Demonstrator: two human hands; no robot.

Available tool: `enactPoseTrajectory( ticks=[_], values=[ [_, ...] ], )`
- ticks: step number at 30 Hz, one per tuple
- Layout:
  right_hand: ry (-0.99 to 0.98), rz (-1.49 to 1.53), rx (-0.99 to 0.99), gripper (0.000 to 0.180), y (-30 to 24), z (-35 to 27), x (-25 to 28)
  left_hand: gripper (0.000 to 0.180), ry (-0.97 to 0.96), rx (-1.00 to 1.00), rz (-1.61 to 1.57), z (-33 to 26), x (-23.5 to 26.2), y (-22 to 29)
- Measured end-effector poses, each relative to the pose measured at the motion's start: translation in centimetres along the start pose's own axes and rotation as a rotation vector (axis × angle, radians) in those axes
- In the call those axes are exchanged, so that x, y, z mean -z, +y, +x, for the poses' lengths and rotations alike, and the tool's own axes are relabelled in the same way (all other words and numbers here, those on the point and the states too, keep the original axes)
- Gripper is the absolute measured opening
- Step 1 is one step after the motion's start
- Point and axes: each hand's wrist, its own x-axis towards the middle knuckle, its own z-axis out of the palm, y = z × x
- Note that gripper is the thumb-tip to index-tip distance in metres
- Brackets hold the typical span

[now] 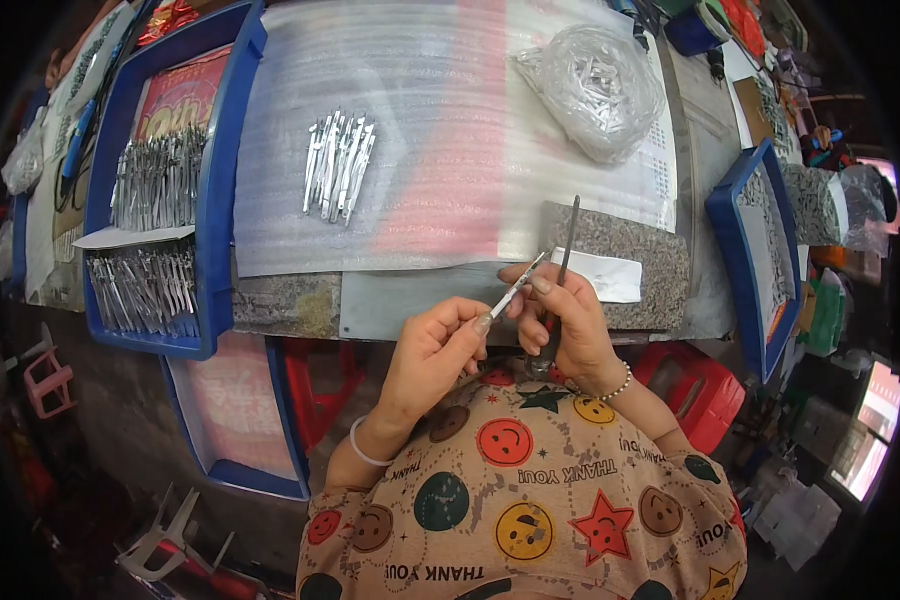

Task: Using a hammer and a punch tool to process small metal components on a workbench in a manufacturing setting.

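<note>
can't really make out the pieces inside the clear plastic bag (592, 88), way too blurry. The right hand (562, 325) covers the lower end of that dark rod (564, 268) too.

Both forearms rise from the near edge and meet at centre, the left hand (432, 345) pinching with thumb and forefinger, the right hand (562, 315) curled closed, wrists bent inward.

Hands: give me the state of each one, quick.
Left hand: closed, pinching a thin silver metal piece at its lower end.
Right hand: closed around a dark slender file-like tool, fingertips also touching the metal piece.
</note>
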Motion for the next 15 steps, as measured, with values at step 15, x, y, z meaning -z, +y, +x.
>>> enactPoseTrajectory(
  ticks=[15],
  values=[
    [0.155,0.045,0.169,0.047,-0.7,-1.6,1.5,0.016,0.043,-0.05,0.05,0.9,0.2,0.2]
  ],
)
